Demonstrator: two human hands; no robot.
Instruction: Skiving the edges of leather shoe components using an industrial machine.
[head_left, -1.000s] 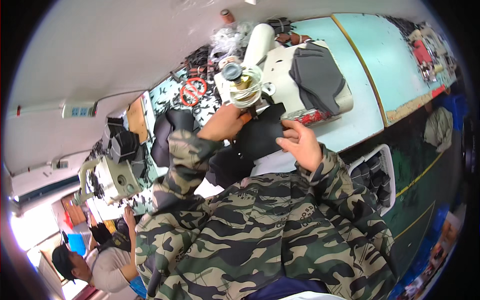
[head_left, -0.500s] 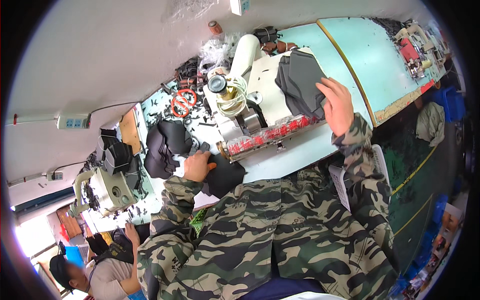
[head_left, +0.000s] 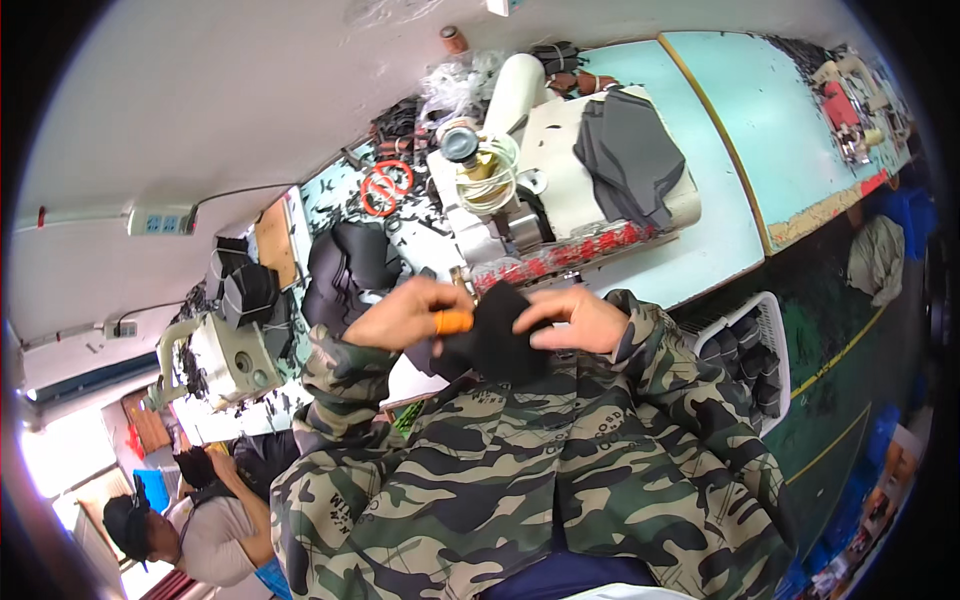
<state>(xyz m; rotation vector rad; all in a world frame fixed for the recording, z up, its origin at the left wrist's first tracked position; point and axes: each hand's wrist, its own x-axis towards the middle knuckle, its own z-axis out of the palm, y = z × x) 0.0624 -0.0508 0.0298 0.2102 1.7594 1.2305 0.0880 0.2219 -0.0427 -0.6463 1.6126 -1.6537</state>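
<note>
A black cut piece of sheet material (head_left: pixel 505 335) is held up in front of my jacket, at the near edge of the table. My left hand (head_left: pixel 410 315), with an orange cover on one finger, pinches its left side. On the right side, the fingers of my right hand (head_left: pixel 580 320) are closed on the same piece. Just beyond stands a cream-coloured bench machine (head_left: pixel 500 215) with a coil of pale cord on it. A stack of dark grey cut pieces (head_left: pixel 628 160) lies on its flat top. Left of the machine rest more black pieces (head_left: pixel 345 265).
Orange-handled scissors (head_left: pixel 387 188) lie among black scraps. A white basket (head_left: pixel 785 370) with dark pieces stands low at my right. A second cream machine (head_left: pixel 220 360) is at the left, where another person (head_left: pixel 200 530) sits. Another machine (head_left: pixel 845 110) stands far right.
My right hand has left the grey stack and come down to the middle. My left hand has moved right, and both hands now hold a black piece lifted off the table.
</note>
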